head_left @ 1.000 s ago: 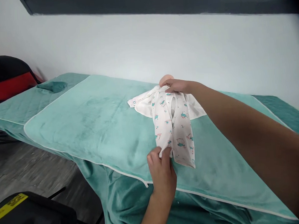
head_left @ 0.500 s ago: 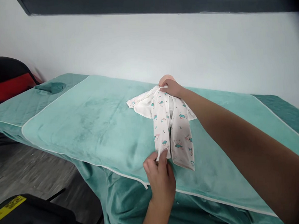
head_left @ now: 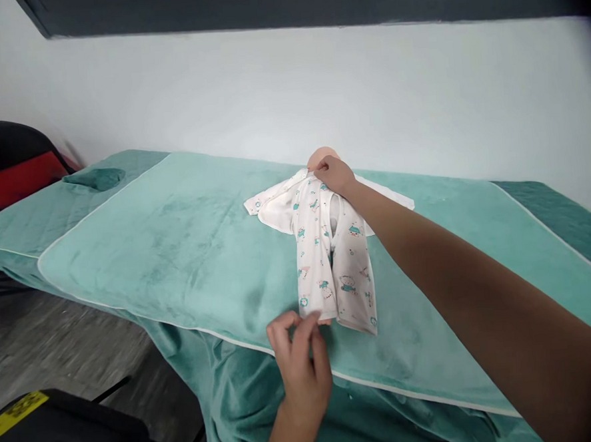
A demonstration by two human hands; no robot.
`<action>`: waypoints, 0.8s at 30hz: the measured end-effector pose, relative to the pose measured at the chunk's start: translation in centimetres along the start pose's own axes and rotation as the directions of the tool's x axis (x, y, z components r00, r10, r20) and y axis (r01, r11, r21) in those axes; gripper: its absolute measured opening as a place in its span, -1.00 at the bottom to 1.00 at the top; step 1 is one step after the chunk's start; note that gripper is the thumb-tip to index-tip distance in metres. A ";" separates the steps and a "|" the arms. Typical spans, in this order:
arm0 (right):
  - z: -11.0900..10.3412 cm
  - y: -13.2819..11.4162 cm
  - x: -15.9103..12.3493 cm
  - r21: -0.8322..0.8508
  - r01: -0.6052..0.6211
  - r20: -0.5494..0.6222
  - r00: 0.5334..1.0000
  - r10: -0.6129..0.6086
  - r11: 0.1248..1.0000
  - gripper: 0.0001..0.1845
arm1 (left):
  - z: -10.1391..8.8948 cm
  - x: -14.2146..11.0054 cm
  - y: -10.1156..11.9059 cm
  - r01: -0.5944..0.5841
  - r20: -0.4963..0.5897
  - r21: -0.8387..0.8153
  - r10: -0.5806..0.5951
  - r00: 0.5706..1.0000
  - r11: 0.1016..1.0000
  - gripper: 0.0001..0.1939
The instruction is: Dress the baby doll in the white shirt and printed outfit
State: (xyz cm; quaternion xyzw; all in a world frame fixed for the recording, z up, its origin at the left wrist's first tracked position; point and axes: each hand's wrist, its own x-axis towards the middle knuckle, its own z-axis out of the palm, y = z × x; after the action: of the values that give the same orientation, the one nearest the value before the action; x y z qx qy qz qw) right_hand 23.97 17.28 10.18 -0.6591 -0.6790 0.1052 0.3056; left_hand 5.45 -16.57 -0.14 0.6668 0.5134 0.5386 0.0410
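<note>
A white baby romper [head_left: 349, 261] with teal and pink cartoon prints lies on a baby doll [head_left: 323, 154], its two legs pointing towards me and its sleeves spread sideways. The doll's round head shows above the collar, and a bit of its foot peeks out below one leg hem. My right hand [head_left: 335, 174] pinches the cloth at the neckline; its forearm crosses over the right side of the garment. Just below the hem of the left-hand trouser leg is my left hand [head_left: 302, 357], fingers bent and apart, holding nothing.
A teal plush cover [head_left: 177, 255] spreads over a long bed against a white wall [head_left: 248, 97]. At its left end is a face hole [head_left: 95, 180]. A black and red chair [head_left: 16, 165] stands far left, and a black seat-like object [head_left: 73, 434] is at lower left.
My left hand has let go of the trouser-leg hem and drawn slightly down. The leg lies flatter, with the foot's tip showing. My right hand stays at the neckline.
</note>
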 end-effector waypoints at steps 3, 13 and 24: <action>-0.5 0.5 -0.6 0.012 0.069 0.016 0.997 -0.069 0.998 -0.83 | 0.6 3.6 -2.3 0.140 0.001 -0.110 -0.140 0.990 0.984 -0.79; -1.3 -2.3 2.3 -0.180 0.085 0.274 0.961 -0.034 0.980 -0.81 | 8.1 14.6 -10.0 0.058 0.238 0.101 -0.081 0.968 0.993 -0.65; 2.3 -7.4 4.6 -0.581 0.268 0.533 0.839 0.110 0.768 -0.71 | 8.4 15.4 -10.3 0.006 0.357 0.305 -0.120 0.926 0.952 -0.79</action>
State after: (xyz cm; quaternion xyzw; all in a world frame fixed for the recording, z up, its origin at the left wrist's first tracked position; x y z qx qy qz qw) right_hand 16.77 21.47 13.67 -0.6353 -0.7597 0.0368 -0.1340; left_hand 3.63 3.69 0.55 0.7380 0.5932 0.3171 0.0537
